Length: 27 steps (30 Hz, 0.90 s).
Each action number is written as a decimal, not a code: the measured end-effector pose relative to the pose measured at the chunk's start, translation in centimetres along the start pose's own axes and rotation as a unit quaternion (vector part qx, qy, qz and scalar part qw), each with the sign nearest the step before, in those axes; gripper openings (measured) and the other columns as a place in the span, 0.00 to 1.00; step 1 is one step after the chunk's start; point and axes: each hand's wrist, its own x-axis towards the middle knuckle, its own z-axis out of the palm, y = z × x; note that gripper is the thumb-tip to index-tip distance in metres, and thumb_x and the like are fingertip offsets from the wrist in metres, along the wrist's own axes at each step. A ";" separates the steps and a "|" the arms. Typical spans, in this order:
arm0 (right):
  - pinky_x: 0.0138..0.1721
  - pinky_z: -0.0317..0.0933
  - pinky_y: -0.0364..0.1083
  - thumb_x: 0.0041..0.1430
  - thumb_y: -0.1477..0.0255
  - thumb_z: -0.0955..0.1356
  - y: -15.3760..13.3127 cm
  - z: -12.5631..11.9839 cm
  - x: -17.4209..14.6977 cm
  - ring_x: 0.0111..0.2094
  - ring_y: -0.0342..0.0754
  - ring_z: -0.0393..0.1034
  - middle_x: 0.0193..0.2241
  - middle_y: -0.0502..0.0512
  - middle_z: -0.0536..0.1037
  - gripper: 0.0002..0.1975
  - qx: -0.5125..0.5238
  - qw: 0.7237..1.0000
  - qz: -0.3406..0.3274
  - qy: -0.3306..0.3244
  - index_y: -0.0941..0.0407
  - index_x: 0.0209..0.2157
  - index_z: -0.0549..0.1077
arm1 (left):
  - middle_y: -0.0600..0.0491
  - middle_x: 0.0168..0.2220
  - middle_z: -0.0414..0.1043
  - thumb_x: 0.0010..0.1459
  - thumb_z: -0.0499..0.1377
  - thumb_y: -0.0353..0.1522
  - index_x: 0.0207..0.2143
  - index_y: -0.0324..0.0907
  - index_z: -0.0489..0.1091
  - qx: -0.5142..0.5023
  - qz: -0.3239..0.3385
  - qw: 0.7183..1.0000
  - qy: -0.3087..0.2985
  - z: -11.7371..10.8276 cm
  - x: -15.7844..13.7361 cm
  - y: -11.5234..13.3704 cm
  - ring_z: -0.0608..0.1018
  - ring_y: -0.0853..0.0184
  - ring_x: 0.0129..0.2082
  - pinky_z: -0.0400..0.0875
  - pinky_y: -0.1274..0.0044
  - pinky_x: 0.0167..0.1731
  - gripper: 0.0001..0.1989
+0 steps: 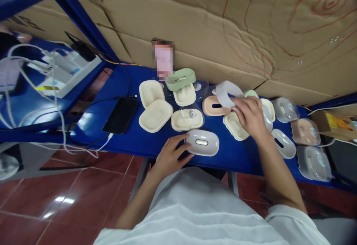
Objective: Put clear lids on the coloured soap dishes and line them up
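Note:
My left hand grips the left end of a glossy grey oval box with a slot in its top, which rests at the table's front edge. Raised over the back of the table, my right hand holds a pale grey oval lid, tilted, with a slot through it. Below that lid lies a peach slotted lid. A cream tray sits beneath my right hand, and a white slotted lid lies to its right. The right fingertips are partly hidden.
More cream trays and a green lid lie at centre-left. Clear-covered boxes line the right side, near a cardboard carton. A black phone with a cable lies left, a lit phone leans on the cardboard wall.

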 end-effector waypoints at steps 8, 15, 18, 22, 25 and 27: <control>0.59 0.64 0.58 0.73 0.76 0.69 -12.5 -0.3 -12.0 0.47 0.53 0.75 0.45 0.58 0.78 0.31 0.029 0.995 0.098 -0.015 0.47 0.73 0.64 | 0.40 0.61 0.75 0.68 0.68 0.35 0.57 0.44 0.71 -0.009 -0.002 1.000 -0.012 0.0 0.0 -0.1 0.79 0.53 0.60 0.78 0.61 0.57 0.18; 0.60 0.64 0.57 0.74 0.75 0.69 -14.6 1.1 -11.0 0.54 0.54 0.76 0.51 0.59 0.79 0.25 0.086 0.989 0.122 0.000 0.47 0.68 0.69 | 0.40 0.63 0.72 0.69 0.67 0.37 0.67 0.46 0.65 -0.067 -0.036 0.996 -0.036 0.1 -0.4 -0.6 0.77 0.55 0.63 0.79 0.62 0.60 0.28; 0.59 0.64 0.55 0.74 0.75 0.68 -13.9 1.1 -9.4 0.55 0.54 0.77 0.54 0.59 0.81 0.24 0.108 0.989 0.101 -0.003 0.49 0.68 0.70 | 0.40 0.64 0.71 0.70 0.66 0.36 0.69 0.47 0.63 -0.080 -0.031 0.995 -0.043 0.1 -0.6 -0.7 0.76 0.55 0.65 0.79 0.61 0.61 0.28; 0.53 0.67 0.53 0.73 0.74 0.69 -12.2 0.9 -8.8 0.50 0.53 0.78 0.49 0.58 0.83 0.24 0.075 0.991 0.109 0.022 0.48 0.67 0.71 | 0.40 0.64 0.71 0.70 0.66 0.33 0.65 0.46 0.67 -0.075 -0.014 0.996 -0.034 0.2 -0.5 -0.5 0.75 0.54 0.65 0.78 0.59 0.62 0.23; 0.52 0.67 0.53 0.73 0.73 0.69 -10.2 0.8 -8.2 0.49 0.54 0.78 0.47 0.58 0.83 0.24 0.028 0.994 0.098 0.027 0.46 0.67 0.72 | 0.40 0.63 0.72 0.69 0.66 0.33 0.62 0.45 0.69 -0.064 -0.014 0.997 -0.033 0.3 -0.2 -0.4 0.76 0.54 0.64 0.78 0.59 0.62 0.21; 0.53 0.66 0.54 0.73 0.73 0.69 -8.4 1.0 -7.2 0.49 0.55 0.78 0.48 0.58 0.83 0.24 -0.002 0.996 0.088 0.024 0.46 0.67 0.73 | 0.40 0.63 0.72 0.69 0.67 0.34 0.61 0.46 0.70 -0.058 -0.011 0.998 -0.036 0.3 0.0 -0.5 0.77 0.53 0.64 0.79 0.59 0.61 0.21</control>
